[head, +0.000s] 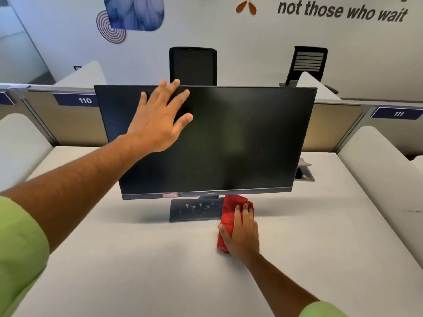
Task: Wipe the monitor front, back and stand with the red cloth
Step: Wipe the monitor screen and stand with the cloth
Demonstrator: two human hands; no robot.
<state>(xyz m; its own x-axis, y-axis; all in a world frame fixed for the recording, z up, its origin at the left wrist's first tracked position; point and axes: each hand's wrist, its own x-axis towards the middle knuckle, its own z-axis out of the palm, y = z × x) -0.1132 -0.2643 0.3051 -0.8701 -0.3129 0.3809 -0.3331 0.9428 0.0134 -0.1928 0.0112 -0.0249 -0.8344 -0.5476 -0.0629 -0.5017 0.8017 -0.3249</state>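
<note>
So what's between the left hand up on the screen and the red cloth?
Head view: only dark monitor screen, its lower bezel and the dusty stand base separate the left hand from the red cloth.

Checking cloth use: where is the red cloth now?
Head view: red cloth lies under the right hand, over the stand base's right end, below the monitor.

This is an open-plan office — a row of numbered workstations. The white desk is fenced along its far edge by a low partition carrying dark plates marked 110 and 111, with padded dividers rising at its left and right edges. A monitor stands near the far edge, a cable hatch sits toward the far right corner, and two black mesh chairs wait beyond — below a wall slogan.
</note>
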